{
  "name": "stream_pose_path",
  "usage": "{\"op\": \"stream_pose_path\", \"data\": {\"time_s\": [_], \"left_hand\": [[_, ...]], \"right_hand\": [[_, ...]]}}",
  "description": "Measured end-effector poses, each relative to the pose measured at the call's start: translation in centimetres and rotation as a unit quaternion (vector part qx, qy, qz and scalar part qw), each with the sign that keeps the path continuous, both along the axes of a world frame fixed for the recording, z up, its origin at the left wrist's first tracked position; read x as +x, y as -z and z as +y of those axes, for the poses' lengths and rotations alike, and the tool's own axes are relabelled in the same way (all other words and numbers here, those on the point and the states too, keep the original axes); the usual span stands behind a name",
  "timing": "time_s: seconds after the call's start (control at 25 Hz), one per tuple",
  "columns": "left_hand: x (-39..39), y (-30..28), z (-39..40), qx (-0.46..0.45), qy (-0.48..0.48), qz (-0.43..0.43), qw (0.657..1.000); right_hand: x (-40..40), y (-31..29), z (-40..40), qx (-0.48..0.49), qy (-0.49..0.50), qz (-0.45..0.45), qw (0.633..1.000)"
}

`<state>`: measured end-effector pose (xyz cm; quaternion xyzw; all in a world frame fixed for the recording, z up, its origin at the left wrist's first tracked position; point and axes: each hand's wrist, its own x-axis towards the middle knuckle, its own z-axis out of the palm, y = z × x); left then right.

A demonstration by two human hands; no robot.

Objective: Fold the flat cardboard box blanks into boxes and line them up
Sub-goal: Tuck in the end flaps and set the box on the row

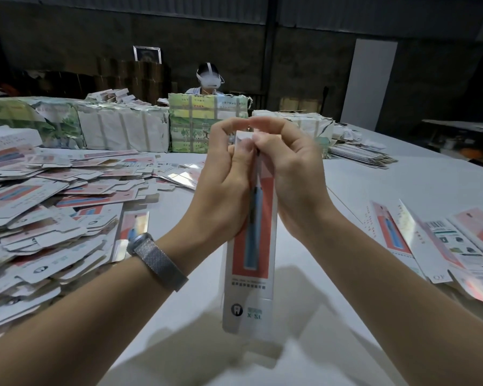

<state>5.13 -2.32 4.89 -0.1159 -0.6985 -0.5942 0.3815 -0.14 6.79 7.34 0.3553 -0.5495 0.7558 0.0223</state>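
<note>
A long, narrow white box with a red panel and a blue toothbrush picture is held above the white table, its far end raised toward me. My left hand grips the box's upper left side, with the thumb pressing on the white end flap. My right hand grips the upper right side, its fingers curled over the same flap. A big loose heap of flat box blanks covers the table's left side. A few opened-out boxes lie at the right.
Wrapped bundles of packaging stand in a row across the far side of the table. Another person wearing a headset sits behind them. A stack of flat blanks lies at the far right. A white panel leans against the dark wall.
</note>
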Motion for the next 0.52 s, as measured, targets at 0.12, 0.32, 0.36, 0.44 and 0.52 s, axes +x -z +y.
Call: {"op": "stream_pose_path", "data": {"time_s": [0.12, 0.32, 0.36, 0.44, 0.52], "left_hand": [[-0.1, 0.4, -0.1, -0.042, -0.019, 0.012, 0.999], [-0.2, 0.5, -0.3, -0.058, 0.011, 0.011, 0.998], [-0.2, 0.5, -0.3, -0.061, 0.015, 0.012, 0.998], [-0.3, 0.5, -0.5, -0.071, 0.020, 0.015, 0.997], [-0.3, 0.6, -0.7, -0.092, 0.018, 0.018, 0.995]], "right_hand": [[-0.2, 0.0, 0.1, -0.003, -0.011, -0.012, 1.000], [-0.5, -0.1, 0.3, -0.022, -0.028, -0.007, 0.999], [-0.6, -0.1, 0.3, -0.024, -0.032, -0.007, 0.999], [-0.8, -0.1, 0.4, -0.019, -0.037, -0.005, 0.999], [-1.1, -0.2, 0.6, -0.013, -0.038, -0.002, 0.999]]}}
